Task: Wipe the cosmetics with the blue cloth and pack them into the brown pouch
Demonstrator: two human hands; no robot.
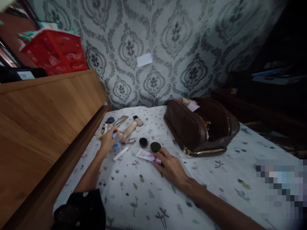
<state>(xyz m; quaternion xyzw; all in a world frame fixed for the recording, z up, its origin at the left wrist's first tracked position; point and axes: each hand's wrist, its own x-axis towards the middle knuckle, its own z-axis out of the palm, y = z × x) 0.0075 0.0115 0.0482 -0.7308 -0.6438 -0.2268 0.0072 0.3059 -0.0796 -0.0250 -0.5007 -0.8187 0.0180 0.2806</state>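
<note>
My right hand [169,164] has its fingers closed on the cap end of a white and purple tube [147,155], which points left over the patterned sheet. Just behind it lies a dark green round lid [155,147], with a black round jar [143,142] to its left. My left hand [109,139] is closed round a light blue item [115,141] among the cosmetics. A white stick tube [121,153], a pinkish tube [129,141], a wooden-handled brush [130,130], a silver pointed item [121,120] and a blue-lidded jar [110,120] lie around it.
An open brown bag [187,127] stands at the back right of the sheet [134,198]. Along the left runs a wooden board [48,127] with a red basket [57,52] on it. Patterned wallpaper is behind. A blurred patch [283,188] covers the lower right.
</note>
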